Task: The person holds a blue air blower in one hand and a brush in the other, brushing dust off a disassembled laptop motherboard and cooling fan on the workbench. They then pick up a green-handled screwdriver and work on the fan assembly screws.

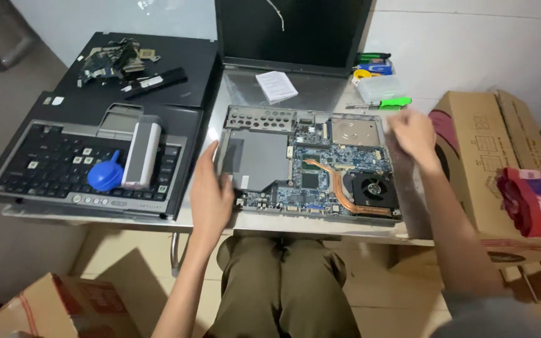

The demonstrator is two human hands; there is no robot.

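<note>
Head view: opened laptop base [311, 166], circuit board and fan exposed, sits centre frame on the bench [295, 226] near its front edge. Left hand [211, 191] grips the base's left edge; right hand [414, 133], blurred, grip unclear, at upper right corner. Looks like repositioning the base; keyboard [86, 166] left and cardboard box [486, 156] right crowd sideways movement.

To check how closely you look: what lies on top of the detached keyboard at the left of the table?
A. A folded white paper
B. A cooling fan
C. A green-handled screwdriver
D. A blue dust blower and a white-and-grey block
D: the blue dust blower and the white-and-grey block both rest on the keyboard; the paper lies on the open laptop base further right.
</note>
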